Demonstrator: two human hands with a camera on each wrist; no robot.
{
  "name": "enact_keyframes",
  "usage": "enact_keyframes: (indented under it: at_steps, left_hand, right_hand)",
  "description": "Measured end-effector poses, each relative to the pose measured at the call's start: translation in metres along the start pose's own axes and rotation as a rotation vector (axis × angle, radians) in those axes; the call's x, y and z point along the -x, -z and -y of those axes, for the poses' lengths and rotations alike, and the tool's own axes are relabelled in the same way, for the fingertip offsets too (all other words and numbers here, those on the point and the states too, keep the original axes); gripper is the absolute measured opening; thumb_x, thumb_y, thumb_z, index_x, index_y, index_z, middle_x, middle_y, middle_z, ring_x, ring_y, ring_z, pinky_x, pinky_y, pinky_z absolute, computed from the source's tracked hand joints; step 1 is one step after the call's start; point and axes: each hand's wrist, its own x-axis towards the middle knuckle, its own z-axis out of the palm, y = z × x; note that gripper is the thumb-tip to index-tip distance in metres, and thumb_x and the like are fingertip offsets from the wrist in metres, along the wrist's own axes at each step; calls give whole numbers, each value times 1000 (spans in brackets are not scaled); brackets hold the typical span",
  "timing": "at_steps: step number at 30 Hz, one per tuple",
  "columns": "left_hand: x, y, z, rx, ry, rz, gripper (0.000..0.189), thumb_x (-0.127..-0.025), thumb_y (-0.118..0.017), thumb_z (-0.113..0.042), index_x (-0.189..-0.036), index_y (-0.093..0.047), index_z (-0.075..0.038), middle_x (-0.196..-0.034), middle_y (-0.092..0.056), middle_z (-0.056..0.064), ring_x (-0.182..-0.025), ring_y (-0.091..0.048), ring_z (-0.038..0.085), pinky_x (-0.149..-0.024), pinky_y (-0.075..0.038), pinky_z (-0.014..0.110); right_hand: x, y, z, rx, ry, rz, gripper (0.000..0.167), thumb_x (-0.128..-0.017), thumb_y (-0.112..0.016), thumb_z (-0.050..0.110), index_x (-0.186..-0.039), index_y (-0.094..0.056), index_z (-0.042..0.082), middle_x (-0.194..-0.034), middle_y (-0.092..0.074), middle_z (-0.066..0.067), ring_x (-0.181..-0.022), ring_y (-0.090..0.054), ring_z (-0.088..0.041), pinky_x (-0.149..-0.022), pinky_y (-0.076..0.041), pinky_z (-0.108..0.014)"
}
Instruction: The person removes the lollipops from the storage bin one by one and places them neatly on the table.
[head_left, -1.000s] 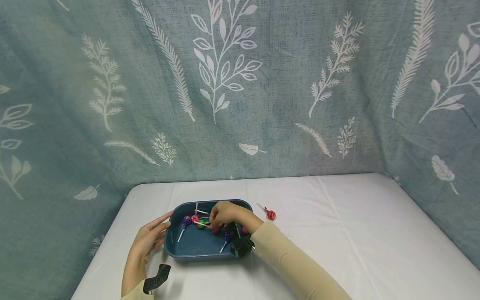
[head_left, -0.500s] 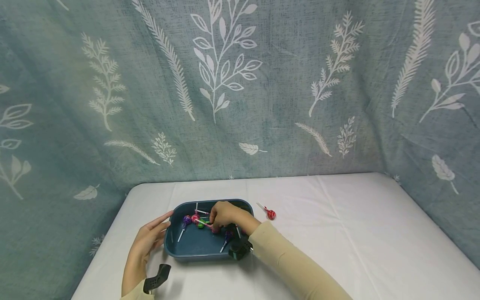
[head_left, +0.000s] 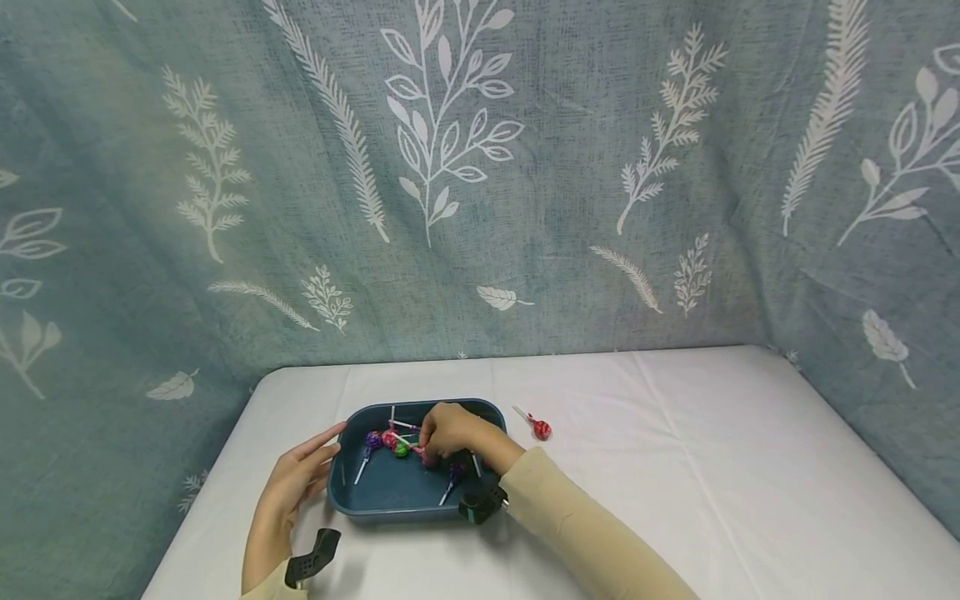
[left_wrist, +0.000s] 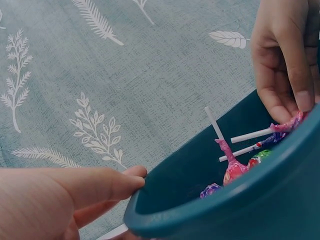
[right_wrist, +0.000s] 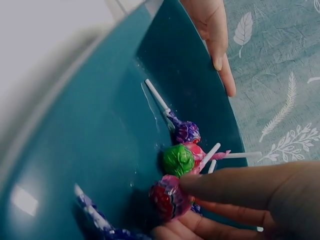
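Inside tray (head_left: 390, 493) | right hand (head_left: 452, 427) angled down | pinching lollipop (right_wrist: 166, 199)

The round, pink-and-red wrapped lollipop (right_wrist: 167, 201) in the person's bare right hand (head_left: 452, 429) tipped a little, its thin white stick (left_wrist: 251, 135) swung up, and the small black wrist camera (head_left: 476, 505) dipped a bit.

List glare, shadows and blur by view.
Head: soft shadows on the tablecloth in front of the tray; left wrist: faint sheen along the near rim; right wrist: bright glare patch on the tray, lower left, pale upper-left area blurred.
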Motion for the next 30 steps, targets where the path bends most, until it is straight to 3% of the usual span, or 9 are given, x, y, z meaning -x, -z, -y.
enact_keyframes:
  at_steps: [4,7,14,17,23,30]
  left_hand:
    - [-1,0,0,-6,3,4,48,-93,-63,-27,-139,-55,-16,-147,-42,15,-121,-54,33,-79,-52,26]
    - [-1,0,1,-16,1,7,48,-93,-63,-28,-139,-55,-17,-147,-42,16,-124,-52,35,-81,-52,28]
    - [-1,1,2,-12,-7,14,49,-93,-63,-28,-139,-54,-16,-147,-41,16,-124,-51,36,-84,-51,30]
    - [-1,1,2,-16,-6,13,49,-93,-63,-28,-140,-54,-16,-147,-41,16,-124,-51,36,-84,-51,30]
    - [-1,0,1,-10,-11,14,48,-94,-62,-26,-140,-54,-15,-147,-41,17,-123,-53,35,-81,-52,28]
    - [-1,0,1,17,-22,10,48,-94,-64,-24,-139,-54,-12,-144,-45,17,-110,-63,25,-65,-50,22]
  right_hand:
    - [2,2,-1,-9,4,-7,6,-81,-74,4,-78,-70,6,-69,-64,1,-67,-68,-23,-63,-55,-33]
    - [5,4,-3,-74,10,-2,5,-81,-74,3,-79,-70,6,-71,-65,0,-68,-68,-22,-65,-55,-34]
    - [15,14,-13,-416,28,48,6,-84,-69,-3,-90,-68,-4,-81,-67,-8,-79,-69,-28,-75,-55,-43]
    - [20,18,-18,-499,37,43,9,-85,-68,-1,-93,-67,-6,-84,-68,-10,-79,-69,-27,-76,-55,-43]
    - [31,22,-25,-567,68,6,14,-86,-67,2,-96,-67,-7,-87,-68,-10,-81,-69,-23,-78,-55,-39]
    - [42,27,-32,-574,99,-22,19,-87,-68,6,-100,-68,-7,-91,-68,-8,-82,-69,-21,-80,-54,-37]
